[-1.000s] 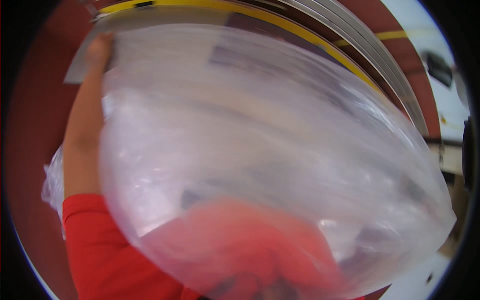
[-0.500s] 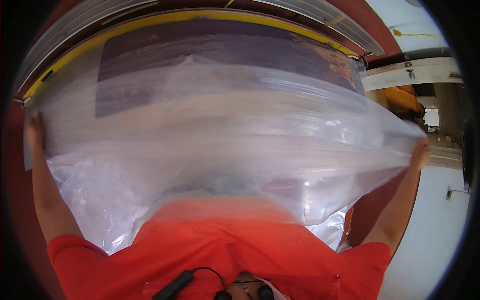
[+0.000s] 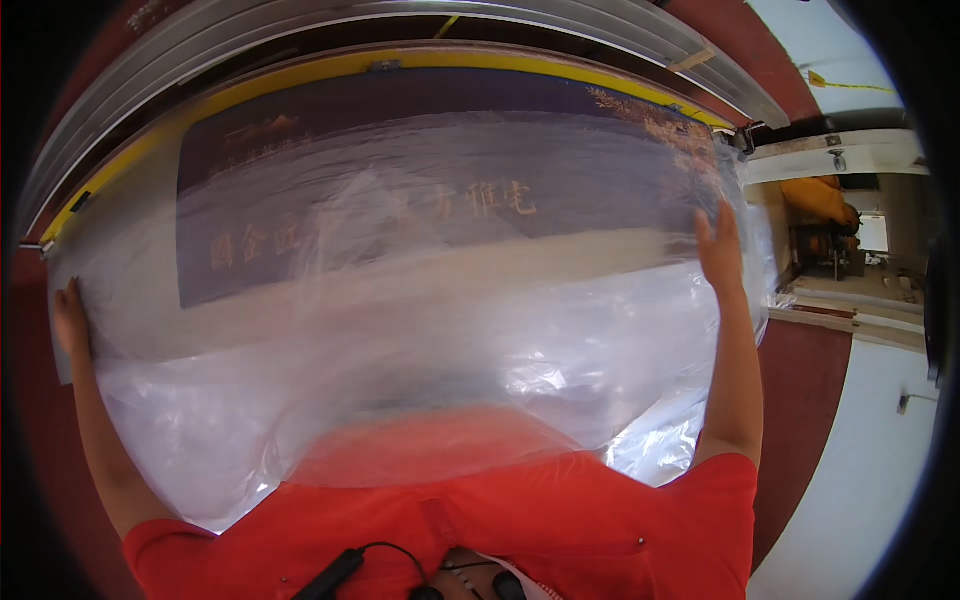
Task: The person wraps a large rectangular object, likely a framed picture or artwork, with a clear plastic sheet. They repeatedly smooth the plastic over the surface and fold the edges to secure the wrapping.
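A wide sheet of clear plastic film [image 3: 430, 320] stretches in front of me, drooping in folds toward my body. Through it shows a dark panel [image 3: 400, 130] with gold characters and a gold plant pattern at its right end. My left hand [image 3: 70, 318] is at the film's far left edge, fingers closed around it as far as they show. Near the panel's right end, my right hand [image 3: 720, 250] lies on the film with fingers stretched and apart. The film's near part is blurred and partly covers my red shirt.
A yellow strip [image 3: 480, 60] runs along the far edge behind the panel, with grey metal rails [image 3: 500, 28] beyond it. To the right are a white wall [image 3: 870, 430], a reddish-brown floor [image 3: 805, 400] and an opening with an orange-yellow object [image 3: 815, 203].
My right hand has moved left and away from me, from the film's pulled-out right corner onto the film. The film's right side has dropped. My left hand stays at the left edge.
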`<act>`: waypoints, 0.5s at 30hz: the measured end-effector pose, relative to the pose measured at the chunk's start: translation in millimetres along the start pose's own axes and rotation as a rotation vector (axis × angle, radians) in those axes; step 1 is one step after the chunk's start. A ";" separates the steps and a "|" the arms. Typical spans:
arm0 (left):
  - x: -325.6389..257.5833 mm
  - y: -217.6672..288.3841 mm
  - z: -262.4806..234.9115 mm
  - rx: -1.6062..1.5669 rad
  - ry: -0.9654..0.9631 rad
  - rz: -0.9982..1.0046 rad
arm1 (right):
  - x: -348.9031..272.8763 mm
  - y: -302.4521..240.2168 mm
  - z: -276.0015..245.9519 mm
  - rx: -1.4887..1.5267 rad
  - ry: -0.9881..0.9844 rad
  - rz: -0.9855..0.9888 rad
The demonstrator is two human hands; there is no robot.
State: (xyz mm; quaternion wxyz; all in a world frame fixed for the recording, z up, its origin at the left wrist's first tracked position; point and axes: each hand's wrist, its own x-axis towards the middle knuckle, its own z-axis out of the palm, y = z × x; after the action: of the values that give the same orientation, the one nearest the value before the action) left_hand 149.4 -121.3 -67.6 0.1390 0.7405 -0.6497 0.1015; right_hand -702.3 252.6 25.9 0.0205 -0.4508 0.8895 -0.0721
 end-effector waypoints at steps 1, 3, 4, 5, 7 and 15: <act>-0.2 3.0 -4.1 0.011 0.040 0.016 | 11.2 -22.1 14.4 -0.110 0.101 -0.227; -1.4 7.6 -12.8 0.062 0.022 -0.039 | 24.1 -78.6 43.6 -0.206 0.024 -0.485; 0.4 10.9 -9.5 0.068 0.006 -0.057 | 38.4 -72.8 43.0 -0.192 0.059 -0.445; 4.2 10.8 -4.4 0.033 -0.016 -0.031 | 58.0 -60.6 45.9 -0.175 0.095 -0.406; 11.2 -6.7 1.4 -0.013 -0.053 -0.004 | 70.0 -63.9 45.3 -0.127 0.153 -0.415; 24.5 -168.3 -6.2 -0.240 -0.109 0.261 | 68.9 -103.9 52.8 0.116 0.201 -0.418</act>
State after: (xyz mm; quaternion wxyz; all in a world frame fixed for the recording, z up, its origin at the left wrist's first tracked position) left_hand 319.6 -122.3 -66.1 0.1767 0.6323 -0.7543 0.0004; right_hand -654.8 130.7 -9.0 -0.0575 -0.6139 0.7687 -0.1702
